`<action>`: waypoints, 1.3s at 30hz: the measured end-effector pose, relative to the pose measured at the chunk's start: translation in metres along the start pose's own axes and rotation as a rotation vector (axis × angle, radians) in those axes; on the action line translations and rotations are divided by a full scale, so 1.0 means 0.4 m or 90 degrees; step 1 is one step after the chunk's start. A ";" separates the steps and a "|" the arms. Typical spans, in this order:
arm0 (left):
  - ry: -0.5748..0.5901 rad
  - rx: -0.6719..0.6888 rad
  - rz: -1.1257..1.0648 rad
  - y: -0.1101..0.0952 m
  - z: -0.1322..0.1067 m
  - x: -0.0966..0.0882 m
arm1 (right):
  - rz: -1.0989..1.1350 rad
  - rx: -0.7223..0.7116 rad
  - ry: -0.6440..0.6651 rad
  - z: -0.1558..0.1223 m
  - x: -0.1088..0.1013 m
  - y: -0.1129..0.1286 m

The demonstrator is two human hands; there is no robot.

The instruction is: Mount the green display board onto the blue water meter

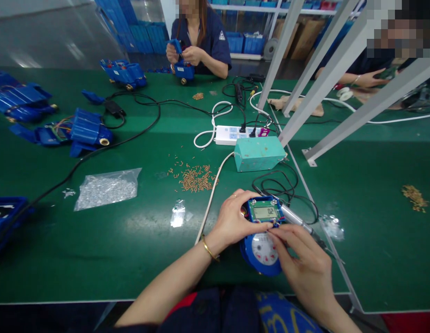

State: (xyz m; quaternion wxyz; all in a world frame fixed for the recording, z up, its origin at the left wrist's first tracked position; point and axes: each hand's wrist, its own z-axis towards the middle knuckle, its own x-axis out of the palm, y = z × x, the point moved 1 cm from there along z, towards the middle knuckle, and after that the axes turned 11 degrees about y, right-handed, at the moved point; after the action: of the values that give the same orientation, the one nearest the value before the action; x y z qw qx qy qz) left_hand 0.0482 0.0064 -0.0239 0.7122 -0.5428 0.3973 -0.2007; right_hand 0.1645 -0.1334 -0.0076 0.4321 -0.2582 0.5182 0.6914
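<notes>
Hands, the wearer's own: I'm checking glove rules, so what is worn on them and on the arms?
No gloves. The left hand has a thin gold bangle at the wrist and a ring. The right hand shows no jewellery. Both forearms are bare, with no sleeves reaching them.
</notes>
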 end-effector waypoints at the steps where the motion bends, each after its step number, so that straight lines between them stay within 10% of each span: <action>1: -0.003 -0.002 -0.006 0.000 -0.001 -0.001 | 0.007 0.011 -0.005 0.000 0.001 -0.001; 20: -0.022 -0.029 -0.107 0.034 -0.030 -0.019 | 0.408 0.309 -0.132 0.031 0.060 -0.021; 39: 0.040 -0.023 -0.029 0.029 -0.010 -0.025 | 0.416 0.296 0.316 0.181 -0.022 -0.140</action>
State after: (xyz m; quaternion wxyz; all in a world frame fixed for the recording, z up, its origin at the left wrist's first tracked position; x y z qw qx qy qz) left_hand 0.0374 0.0149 -0.0317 0.6849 -0.5577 0.4106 -0.2265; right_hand 0.2238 -0.0632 -0.0041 0.1015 -0.1356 0.8011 0.5740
